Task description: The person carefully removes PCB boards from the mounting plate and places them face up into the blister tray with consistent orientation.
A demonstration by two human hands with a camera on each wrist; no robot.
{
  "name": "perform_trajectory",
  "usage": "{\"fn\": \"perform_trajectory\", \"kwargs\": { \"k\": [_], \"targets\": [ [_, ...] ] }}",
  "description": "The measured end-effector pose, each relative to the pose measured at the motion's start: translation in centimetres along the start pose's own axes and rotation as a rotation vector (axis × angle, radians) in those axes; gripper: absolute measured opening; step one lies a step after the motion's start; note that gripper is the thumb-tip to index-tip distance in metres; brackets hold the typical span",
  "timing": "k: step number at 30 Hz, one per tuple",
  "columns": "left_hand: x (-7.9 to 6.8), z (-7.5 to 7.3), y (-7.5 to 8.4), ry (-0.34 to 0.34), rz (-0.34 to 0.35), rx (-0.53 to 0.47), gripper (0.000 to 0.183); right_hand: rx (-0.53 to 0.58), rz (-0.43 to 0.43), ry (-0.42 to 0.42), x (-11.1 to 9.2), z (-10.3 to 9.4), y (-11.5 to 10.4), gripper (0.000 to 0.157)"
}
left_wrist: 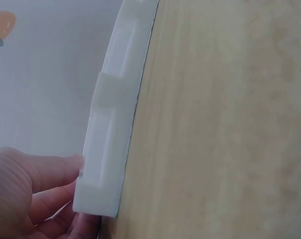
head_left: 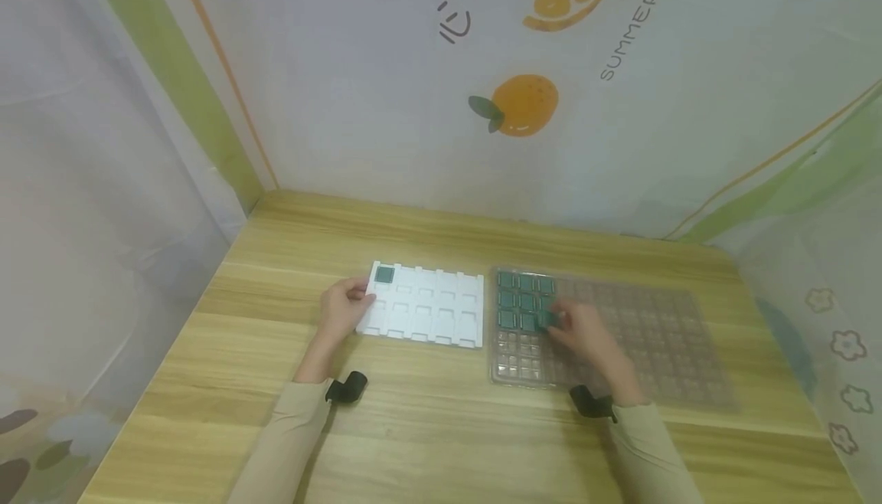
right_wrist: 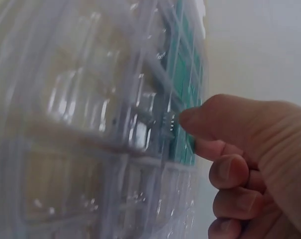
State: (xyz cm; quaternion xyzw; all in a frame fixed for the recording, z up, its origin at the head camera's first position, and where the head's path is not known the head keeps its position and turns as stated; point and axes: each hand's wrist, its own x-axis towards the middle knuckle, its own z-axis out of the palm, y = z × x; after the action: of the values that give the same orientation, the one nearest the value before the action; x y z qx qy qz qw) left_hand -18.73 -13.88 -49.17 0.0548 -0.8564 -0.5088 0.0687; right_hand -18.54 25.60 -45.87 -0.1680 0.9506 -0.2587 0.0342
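Observation:
My left hand (head_left: 342,310) grips the left edge of a white tray (head_left: 426,306) with shallow pockets, thumb on the rim and fingers at its side and below. One green square piece (head_left: 384,274) sits in that tray's far left pocket. Beside it lies a clear plastic compartment tray (head_left: 518,366), with several green square pieces (head_left: 527,301) in its left part. Over that group, my right hand (head_left: 584,329) pinches a green square piece (right_wrist: 182,139) between thumb and index finger, at its compartment. The fingers partly cover the piece; its other fingers are curled.
Both trays lie on a wood-grain table (head_left: 427,427). A printed white curtain (head_left: 386,106) hangs behind the table's back edge, with more cloth at both sides. Black wrist mounts (head_left: 347,387) sit on both forearms.

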Motion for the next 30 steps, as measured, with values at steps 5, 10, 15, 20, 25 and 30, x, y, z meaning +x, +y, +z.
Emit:
{"fn": "perform_trajectory", "kwargs": {
  "k": [5, 10, 15, 20, 25, 30],
  "targets": [
    [-0.07, -0.02, -0.05, 0.001, 0.008, 0.0, 0.028, -0.04, 0.009, 0.002, -0.05, -0.05, 0.45, 0.025],
    [-0.08, -0.05, -0.02, 0.007, 0.017, -0.001, 0.027, -0.046, 0.013, -0.015, -0.01, -0.13, 0.63, 0.026],
    [-0.06, -0.06, -0.05, 0.003, 0.015, 0.001, 0.027, -0.059, 0.018, -0.043, 0.11, -0.17, 0.58, 0.027],
    [-0.1, -0.05, 0.02, 0.001, 0.011, -0.001, 0.027, -0.08, 0.037, -0.053, 0.26, -0.14, 0.55, 0.027],
    [-0.13, -0.06, 0.1, 0.002, 0.003, -0.005, 0.027, -0.057, 0.04, -0.059, 0.23, -0.19, 0.53, 0.024],
    [-0.15, -0.08, 0.15, -0.002, -0.008, -0.007, 0.028, -0.053, 0.025, -0.042, 0.26, -0.27, 0.38, 0.023]
  ]
}}
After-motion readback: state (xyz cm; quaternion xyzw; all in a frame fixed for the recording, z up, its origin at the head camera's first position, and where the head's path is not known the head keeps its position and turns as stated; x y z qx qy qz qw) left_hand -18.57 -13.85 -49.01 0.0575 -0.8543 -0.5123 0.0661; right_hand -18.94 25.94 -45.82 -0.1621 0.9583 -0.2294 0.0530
